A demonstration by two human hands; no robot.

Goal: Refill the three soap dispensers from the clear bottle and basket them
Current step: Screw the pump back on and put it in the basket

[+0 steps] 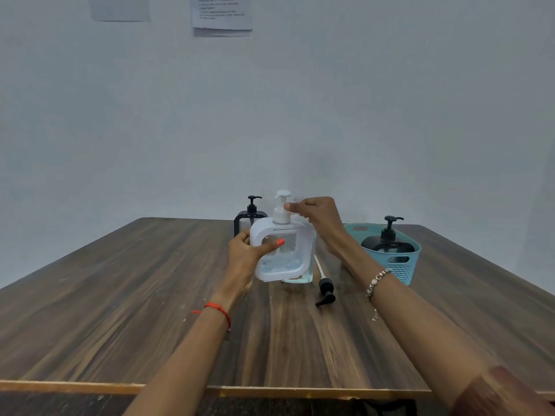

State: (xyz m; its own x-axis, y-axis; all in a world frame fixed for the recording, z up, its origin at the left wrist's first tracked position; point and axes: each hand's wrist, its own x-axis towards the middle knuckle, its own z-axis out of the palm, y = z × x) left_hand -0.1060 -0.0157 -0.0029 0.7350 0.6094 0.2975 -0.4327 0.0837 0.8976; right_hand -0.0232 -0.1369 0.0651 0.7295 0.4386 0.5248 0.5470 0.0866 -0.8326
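Note:
My left hand [244,253] grips the white-framed soap dispenser [282,253] by its left side and holds it upright just above the table. My right hand [315,217] reaches in from the right, fingertips pinched on the dispenser's white pump [281,205]. Right behind it stands the clear bottle [301,276] with liquid at its bottom, mostly hidden; its open neck shows above my fingers. A black dispenser [249,222] stands at the back. Another black dispenser [389,241] sits inside the teal basket [404,270] at the right.
A loose black pump with its white tube [326,291] lies on the wooden table [150,295] just right of the clear bottle. The table backs onto a pale wall with papers [222,13] pinned up. The table's front edge runs near the bottom of the view.

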